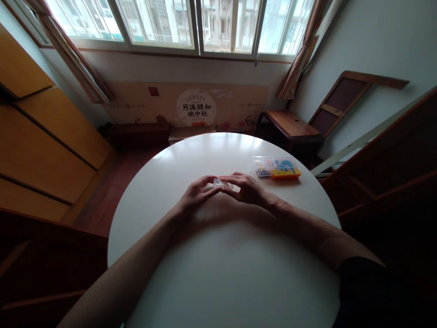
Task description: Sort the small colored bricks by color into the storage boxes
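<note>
Between both hands, over the middle of the white round table (218, 264), is a small pale, partly see-through box-like piece (221, 183). My left hand (199, 189) grips its left side, thumb below and fingers above. From the right, my right hand (246, 187) holds the same piece, its fingers bent over the top and the thumb underneath. Fingers cover much of it, so its exact kind is hard to tell. Off to the right on the table lies an orange and clear plastic case (286, 174) with blue and dark bits in it.
A wooden chair (290, 124) stands beyond the table's far right edge. Dark wooden furniture (382, 191) is close on the right. Yellow cabinets (44, 136) line the left, and a printed cardboard panel (239, 95) leans under the window.
</note>
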